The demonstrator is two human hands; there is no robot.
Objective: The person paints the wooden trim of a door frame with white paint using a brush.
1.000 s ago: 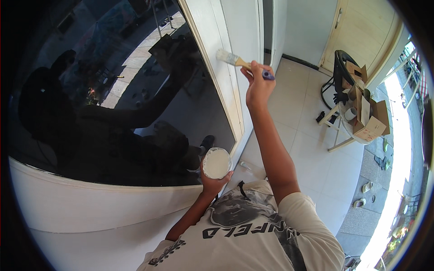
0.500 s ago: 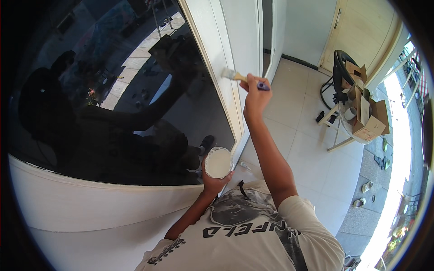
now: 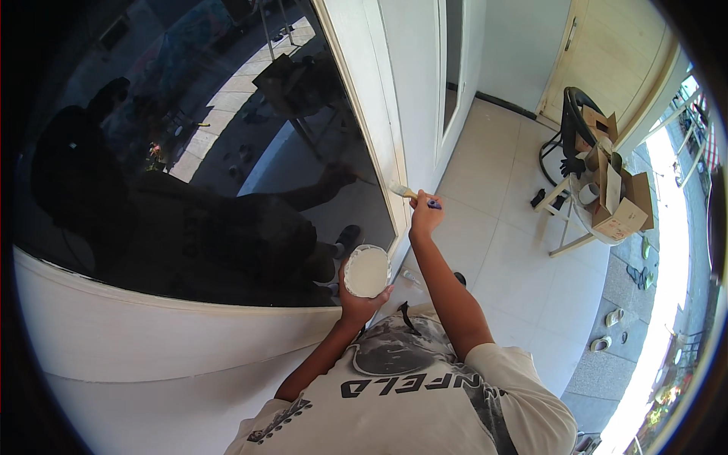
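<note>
My right hand (image 3: 428,216) grips a paintbrush (image 3: 410,194) by its handle, fingers closed round it. The brush's pale bristles lie at the white window frame (image 3: 384,152); whether they touch it I cannot tell. Lower down, my left hand (image 3: 362,305) is wrapped round a round tub of off-white paint (image 3: 367,272), its open top facing up. Paint is smeared on the tub's rim. Left of the frame spreads a large dark glass pane (image 3: 227,189), which reflects my arm and body.
At the right, a black chair (image 3: 580,102) stands by a pale door (image 3: 607,61). Next to it, a small white table (image 3: 576,239) bears open cardboard boxes (image 3: 618,201), a white cup and a black glove. Slippers (image 3: 615,317) lie on grey paving beyond the tiled floor (image 3: 493,197).
My right hand has moved the paintbrush down along the frame, toward my body. The left hand with the paint tub has stayed nearly still.
</note>
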